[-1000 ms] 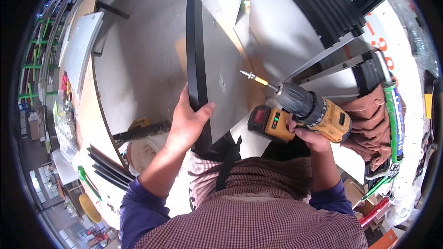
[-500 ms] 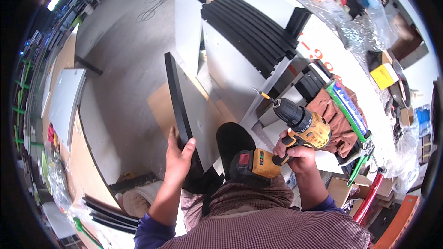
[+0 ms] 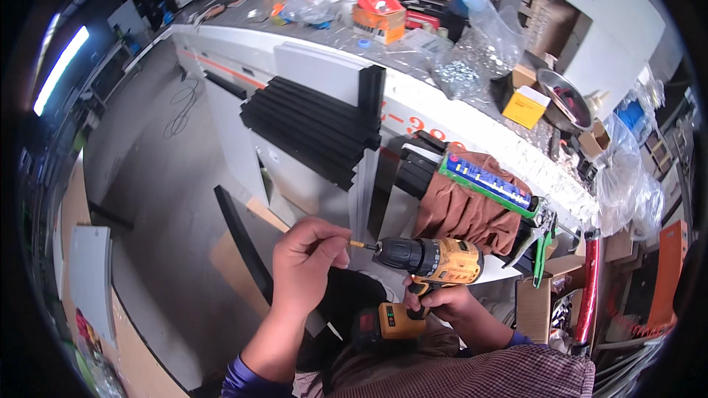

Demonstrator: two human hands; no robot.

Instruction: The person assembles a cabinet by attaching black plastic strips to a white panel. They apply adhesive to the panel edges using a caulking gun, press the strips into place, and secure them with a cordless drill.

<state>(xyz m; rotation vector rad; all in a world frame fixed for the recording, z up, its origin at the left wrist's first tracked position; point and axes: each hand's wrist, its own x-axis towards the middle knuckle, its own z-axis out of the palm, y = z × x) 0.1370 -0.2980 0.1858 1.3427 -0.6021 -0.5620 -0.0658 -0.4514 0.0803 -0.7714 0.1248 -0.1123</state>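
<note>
My right hand (image 3: 436,301) is wrapped round the handle of a yellow and black cordless drill (image 3: 450,259), whose chuck points left. At the tip of the drill my left hand (image 3: 308,254) pinches the end of the thin brass-coloured bit (image 3: 361,244). Whether a screw is also between those fingers is hidden. Below and left of my left hand leans a panel with a black edge (image 3: 240,232), its lower part covered by my forearm. Beyond my hands stands a row of panels with black edge strips (image 3: 310,124).
A caulking gun with a blue and green tube (image 3: 487,183) lies on a brown cloth (image 3: 442,210) to the right. Further back, a long bench holds an orange box (image 3: 380,23), plastic bags, a yellow box (image 3: 526,107) and a metal bowl (image 3: 569,107). At right stands a red tube (image 3: 590,287).
My left hand has let go of the black-edged panel and come up to the drill bit. The drill has turned to point more squarely left. The view has swung toward the bench.
</note>
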